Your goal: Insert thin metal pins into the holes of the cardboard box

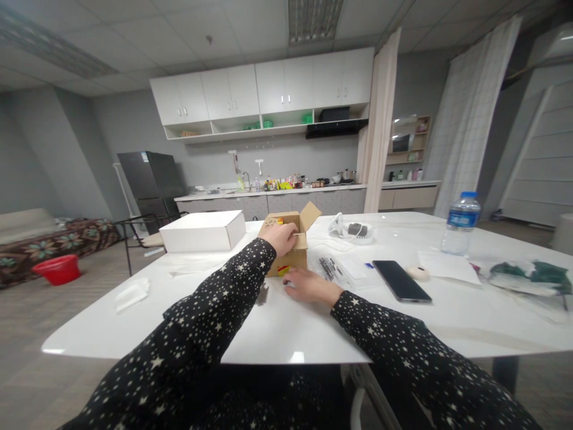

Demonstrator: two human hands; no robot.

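A small cardboard box (286,263) with an opened flap (310,216) stands on the white table. My left hand (280,237) is at its open top, fingers bent over the rim and closed against the cardboard. My right hand (311,285) rests low by the box's front, fingers curled and pressed together near the tabletop; a small greyish bit shows at the fingertips, too small to name. A little pile of thin dark metal rods (262,294) lies between my hands. More dark slim pieces (330,269) lie right of the box, beside a clear plastic case (356,267).
A white box (203,231) stands at left, near a crumpled tissue (132,294). To the right are a black phone (401,280), a white paper sheet (447,266), a water bottle (461,224) and plastic packaging (528,278). A white corded device (353,230) lies behind.
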